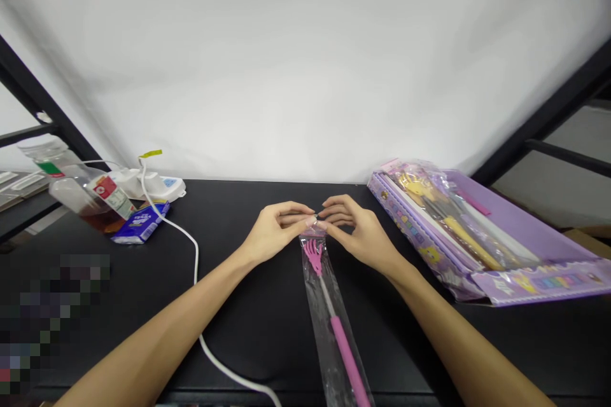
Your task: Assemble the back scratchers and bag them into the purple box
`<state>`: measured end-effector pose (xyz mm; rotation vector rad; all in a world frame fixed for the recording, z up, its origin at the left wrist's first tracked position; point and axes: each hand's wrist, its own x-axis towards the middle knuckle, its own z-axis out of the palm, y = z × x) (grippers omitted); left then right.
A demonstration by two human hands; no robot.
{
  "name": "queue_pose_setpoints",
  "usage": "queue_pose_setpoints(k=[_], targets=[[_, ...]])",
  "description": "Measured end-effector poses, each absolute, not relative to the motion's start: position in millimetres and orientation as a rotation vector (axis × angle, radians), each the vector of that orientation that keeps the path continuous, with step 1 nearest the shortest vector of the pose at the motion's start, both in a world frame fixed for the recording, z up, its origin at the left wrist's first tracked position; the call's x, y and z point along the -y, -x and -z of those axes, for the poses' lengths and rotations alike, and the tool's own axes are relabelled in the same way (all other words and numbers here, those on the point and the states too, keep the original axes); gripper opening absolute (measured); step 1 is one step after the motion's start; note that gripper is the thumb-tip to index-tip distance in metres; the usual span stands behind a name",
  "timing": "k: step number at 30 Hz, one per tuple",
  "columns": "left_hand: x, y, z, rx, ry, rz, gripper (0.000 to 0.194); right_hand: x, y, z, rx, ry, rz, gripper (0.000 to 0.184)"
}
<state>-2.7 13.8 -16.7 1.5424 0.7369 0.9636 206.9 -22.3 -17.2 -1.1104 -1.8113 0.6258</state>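
Note:
A pink back scratcher (pixel 344 344) with a hand-shaped head and metal shaft lies inside a clear plastic sleeve (pixel 312 311) on the black table. Its claw end points away from me. At the sleeve's far end, my left hand (pixel 279 229) pinches the top edge between thumb and fingers. My right hand (pixel 356 227) pinches the same edge from the other side, its thumb close to the left thumb. The fingertips of both hands nearly meet there.
On the right stands an open purple box (pixel 534 210) holding several wrapped back scratchers (pixel 458 229). At left are a clear jar (pixel 79 187), a blue packet (pixel 140 224) and a white power strip (pixel 167 188). A white cable (pixel 196 261) crosses the black table (pixel 229 318).

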Motion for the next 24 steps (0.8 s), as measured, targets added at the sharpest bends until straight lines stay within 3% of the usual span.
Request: queue_pose_setpoints(k=[5, 10, 13, 16, 20, 24], targets=[[-12.5, 1.3, 23.0, -0.793, -1.688, -1.000, 0.045, 17.0, -206.7, 21.8, 1.829, 1.116, -0.606, 0.020], [-7.2, -1.4, 25.7, -0.801, -1.762, -0.797, 0.055, 13.9, -205.9, 22.4, 1.664, 1.059, -0.597, 0.016], [-8.0, -4.4, 25.6, -0.813, -1.675, -0.798, 0.055, 15.6, -204.0, 19.5, 1.563, 1.135, -0.664, 0.035], [-15.8, -8.9, 21.6, -0.873, -1.558, -0.950, 0.060, 21.6, -202.3, 12.6, 1.418, 1.295, -0.985, 0.051], [-35.4, -23.3, 4.7, -1.008, -1.506, -1.185, 0.067, 30.3, -206.8, -5.0, 1.343, 1.263, -1.354, 0.040], [-52.8, -58.1, -23.4, -0.981, -1.455, -1.291, 0.070, 34.0, -230.9, -30.3, 1.296, 1.228, -1.184, 0.029]])
